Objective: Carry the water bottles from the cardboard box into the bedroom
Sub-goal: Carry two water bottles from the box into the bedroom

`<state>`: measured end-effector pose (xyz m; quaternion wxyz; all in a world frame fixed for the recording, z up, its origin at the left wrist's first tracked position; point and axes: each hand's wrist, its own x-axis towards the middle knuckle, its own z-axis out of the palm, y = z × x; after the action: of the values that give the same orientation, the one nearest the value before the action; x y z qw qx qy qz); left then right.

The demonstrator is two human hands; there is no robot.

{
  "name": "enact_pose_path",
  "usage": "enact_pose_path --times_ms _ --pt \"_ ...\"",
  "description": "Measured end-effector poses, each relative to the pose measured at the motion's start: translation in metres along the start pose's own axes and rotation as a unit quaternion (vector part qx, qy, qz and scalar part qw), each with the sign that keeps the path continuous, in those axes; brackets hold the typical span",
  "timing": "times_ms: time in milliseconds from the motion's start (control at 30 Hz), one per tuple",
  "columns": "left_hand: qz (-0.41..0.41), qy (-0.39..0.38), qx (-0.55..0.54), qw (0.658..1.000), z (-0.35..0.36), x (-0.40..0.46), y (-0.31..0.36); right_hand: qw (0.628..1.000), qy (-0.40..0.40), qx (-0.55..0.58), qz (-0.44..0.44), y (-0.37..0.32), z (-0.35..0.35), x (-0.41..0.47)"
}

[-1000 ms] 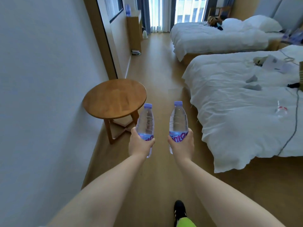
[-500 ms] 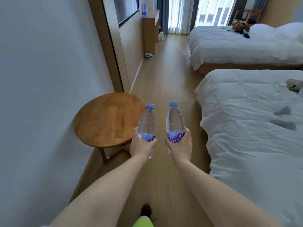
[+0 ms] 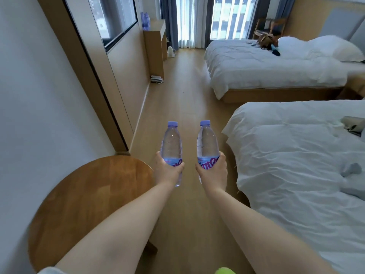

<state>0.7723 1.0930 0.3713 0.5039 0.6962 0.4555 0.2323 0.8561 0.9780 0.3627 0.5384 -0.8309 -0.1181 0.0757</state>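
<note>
Bottles upright, one gripped in each hand, held out over the wood floor (image 3: 183,99).
Left hand (image 3: 166,171) wraps the label of the left bottle (image 3: 171,144); right hand (image 3: 214,172) wraps the label of the right bottle (image 3: 207,143). Bottles near each other, not touching, caps toward 12 o'clock. Round table (image 3: 83,196) at 8 o'clock, touching neither. Near bed (image 3: 292,155) at 3 o'clock; far bed (image 3: 266,66) at 1 o'clock. More bottles (image 3: 145,20) on a desk at 11 o'clock.
</note>
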Motion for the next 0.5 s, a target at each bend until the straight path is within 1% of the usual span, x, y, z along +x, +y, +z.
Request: enact_pose_path --times_ms 167,367,500 --pt "0.023 0.004 -0.009 1.0 0.043 0.091 0.027 1.0 -0.009 0.005 -0.011 -0.014 0.038 0.106" --pt "-0.029 0.037 -0.06 0.997 0.119 0.215 0.059 0.999 -0.044 0.017 -0.021 -0.018 0.076 0.252" --pt "-0.051 0.07 -0.085 0.993 0.171 0.297 0.099 0.997 -0.069 0.013 -0.023 -0.031 0.087 0.358"
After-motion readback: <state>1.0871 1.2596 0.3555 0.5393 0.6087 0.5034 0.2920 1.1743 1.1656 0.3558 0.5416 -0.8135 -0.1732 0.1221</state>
